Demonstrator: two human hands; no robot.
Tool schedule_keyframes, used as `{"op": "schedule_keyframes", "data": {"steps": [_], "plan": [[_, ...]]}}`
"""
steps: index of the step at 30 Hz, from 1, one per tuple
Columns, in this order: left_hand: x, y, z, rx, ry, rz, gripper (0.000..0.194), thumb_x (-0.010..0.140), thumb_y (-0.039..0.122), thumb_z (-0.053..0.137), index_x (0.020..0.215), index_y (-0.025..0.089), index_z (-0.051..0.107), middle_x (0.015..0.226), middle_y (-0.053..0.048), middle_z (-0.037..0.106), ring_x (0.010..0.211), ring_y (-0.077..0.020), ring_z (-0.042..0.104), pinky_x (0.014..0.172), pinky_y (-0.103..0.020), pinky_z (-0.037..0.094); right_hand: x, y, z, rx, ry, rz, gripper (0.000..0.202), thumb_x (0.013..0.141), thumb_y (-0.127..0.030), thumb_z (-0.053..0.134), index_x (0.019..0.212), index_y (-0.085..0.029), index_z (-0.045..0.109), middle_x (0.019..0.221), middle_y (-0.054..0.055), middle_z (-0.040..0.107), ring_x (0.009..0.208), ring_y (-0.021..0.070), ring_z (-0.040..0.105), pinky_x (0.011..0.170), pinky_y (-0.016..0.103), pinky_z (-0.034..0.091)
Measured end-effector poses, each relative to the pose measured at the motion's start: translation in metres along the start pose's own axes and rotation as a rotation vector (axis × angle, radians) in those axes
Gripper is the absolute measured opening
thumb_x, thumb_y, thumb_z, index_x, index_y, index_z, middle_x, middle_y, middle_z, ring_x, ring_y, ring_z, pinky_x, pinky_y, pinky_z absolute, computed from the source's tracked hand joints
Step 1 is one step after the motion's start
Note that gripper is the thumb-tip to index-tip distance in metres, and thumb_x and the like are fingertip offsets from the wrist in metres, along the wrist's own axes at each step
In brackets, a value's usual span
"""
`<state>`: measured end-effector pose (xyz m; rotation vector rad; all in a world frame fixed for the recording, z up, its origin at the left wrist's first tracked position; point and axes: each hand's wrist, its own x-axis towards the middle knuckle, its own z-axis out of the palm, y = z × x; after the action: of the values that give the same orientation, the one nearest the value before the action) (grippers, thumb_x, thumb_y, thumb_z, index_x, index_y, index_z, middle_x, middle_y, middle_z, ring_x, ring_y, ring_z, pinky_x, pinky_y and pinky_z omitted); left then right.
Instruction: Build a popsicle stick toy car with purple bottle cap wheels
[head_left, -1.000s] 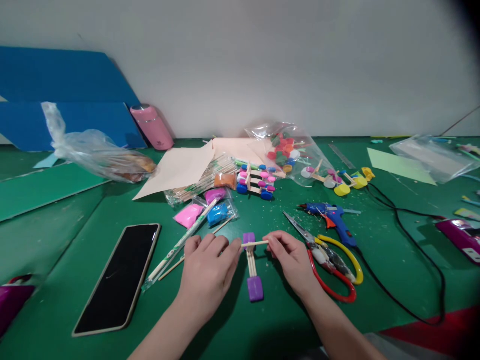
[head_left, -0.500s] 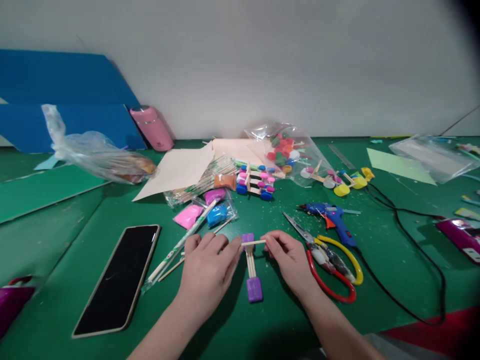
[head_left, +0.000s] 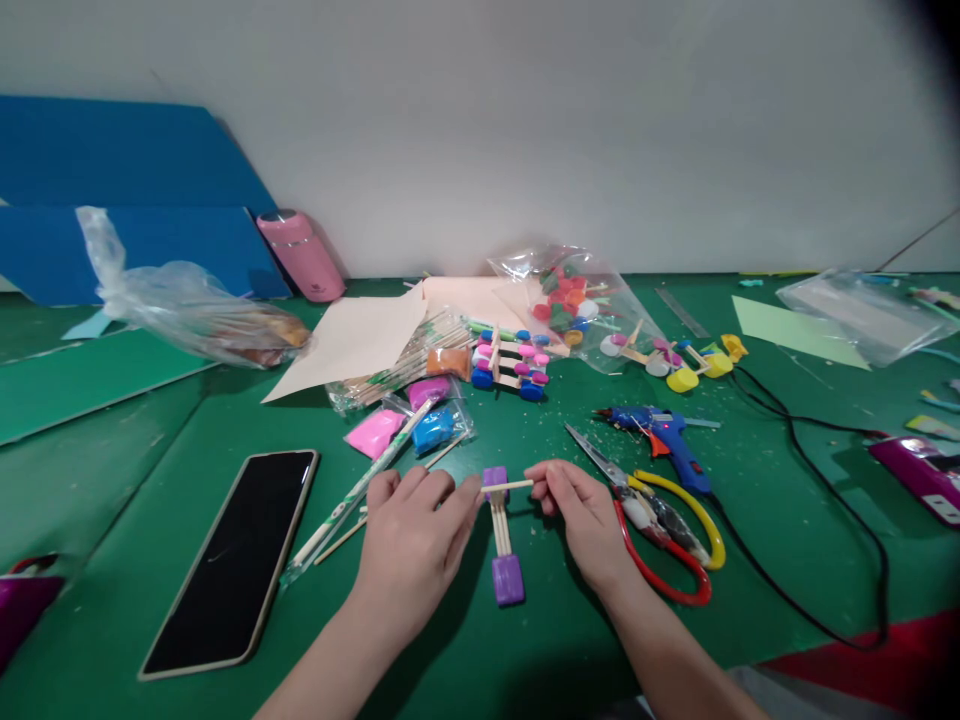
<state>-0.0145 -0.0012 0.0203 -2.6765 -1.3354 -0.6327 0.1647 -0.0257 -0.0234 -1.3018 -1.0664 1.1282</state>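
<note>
Table (head_left: 442, 665): green, scuffed, everything below on or above it.

Near: phone (head_left: 229, 570), dark screen up, pale case, lying aslant at left. Purple object (head_left: 26, 615), cut off by the left edge.

Left hand (head_left: 420, 525): back uppermost, fingers bent, fingertips closed on the left end of a short stick (head_left: 508, 487). Right hand (head_left: 581, 510): thumb and fingers curled together, fingertips at the stick's other end; cannot tell whether they grip it. Stick: pale, roughly level, spanning the gap between the hands, across the far block of the purple piece; contact with it cannot be told.

Purple piece (head_left: 508, 582): two blocks joined by pale rods, lying lengthwise between the hands.

Scissors (head_left: 596, 455): blades pointing away, just right of the right hand. Wrapped chopstick (head_left: 352, 505): aslant, left of the left hand.

Middle: glue gun (head_left: 679, 450), blue, orange trigger, black cord trailing right. Clay packets, among them pink (head_left: 375, 433) and blue (head_left: 433, 430).

Farther: small models (head_left: 510, 365), pink and blue ends, grouped together. Pale sheet (head_left: 345, 345). Tied bag (head_left: 180, 300), clear, filled. Cap bag (head_left: 570, 300), multicoloured contents.

Farthest: pink flask (head_left: 304, 255), leaning; blue boards (head_left: 135, 150), against the wall (head_left: 480, 130).
</note>
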Motion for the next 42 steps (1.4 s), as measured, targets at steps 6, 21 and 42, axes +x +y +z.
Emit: {"op": "schedule_keyframes", "data": {"steps": [6, 21, 42], "plan": [[0.000, 0.001, 0.000, 0.004, 0.012, 0.009, 0.020, 0.085, 0.023, 0.046, 0.090, 0.022, 0.066, 0.064, -0.001, 0.061, 0.060, -0.0177, 0.050, 0.062, -0.033, 0.027, 0.000, 0.000, 0.000, 0.012, 0.003, 0.002, 0.028, 0.088, -0.036, 0.044, 0.081, -0.018, 0.064, 0.065, -0.001, 0.054, 0.057, 0.0095, 0.046, 0.054, 0.022, 0.036], [-0.001, 0.001, 0.000, 0.031, 0.004, 0.016, 0.020, 0.085, 0.022, 0.046, 0.090, 0.022, 0.065, 0.064, -0.001, 0.060, 0.060, -0.0178, 0.049, 0.062, -0.034, 0.026, -0.002, -0.006, 0.002, 0.005, -0.034, 0.010, 0.021, 0.082, -0.034, 0.052, 0.080, -0.017, 0.063, 0.064, -0.002, 0.054, 0.058, 0.0096, 0.045, 0.053, 0.021, 0.036], [0.000, 0.003, -0.001, 0.031, -0.008, 0.008, 0.019, 0.085, 0.022, 0.047, 0.090, 0.022, 0.065, 0.064, -0.002, 0.060, 0.061, -0.0181, 0.050, 0.062, -0.034, 0.027, -0.002, -0.010, 0.003, -0.051, -0.021, -0.007, 0.019, 0.080, -0.033, 0.054, 0.078, -0.017, 0.063, 0.062, -0.002, 0.053, 0.056, 0.0107, 0.045, 0.051, 0.022, 0.037]]}}
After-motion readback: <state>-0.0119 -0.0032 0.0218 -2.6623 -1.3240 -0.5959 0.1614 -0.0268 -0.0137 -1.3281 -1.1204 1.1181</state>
